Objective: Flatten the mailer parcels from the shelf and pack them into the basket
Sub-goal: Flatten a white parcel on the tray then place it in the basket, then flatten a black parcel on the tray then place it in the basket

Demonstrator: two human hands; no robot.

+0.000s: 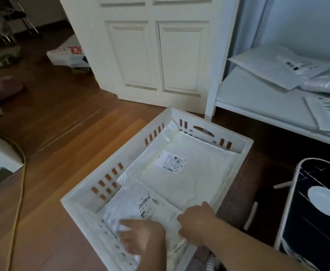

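Head view, one item per entry; white slotted basket (244, 142) on the wooden floor (66, 122), near centre, set just left of the shelf (258, 102), presumably so parcels travel a short way.
Large flat mailer (189, 177) with a printed label lies across the far part of the basket floor; smaller labelled mailer (140, 204) lies at the near left, overlapping it, apparently to fill the space left over.
Left hand (138, 237) rests on the smaller mailer's near end, fingers spread and fairly straight, seemingly pressing air out; motion blur hides finer detail.
Right hand (196, 222) lies at the mailer's near right edge, fingers bent downward onto it; whether pinching or merely pressing cannot be told.
Unpacked mailers (277, 67) lie heaped at the right on the shelf, puffier, not yet flattened; task judged partly done.
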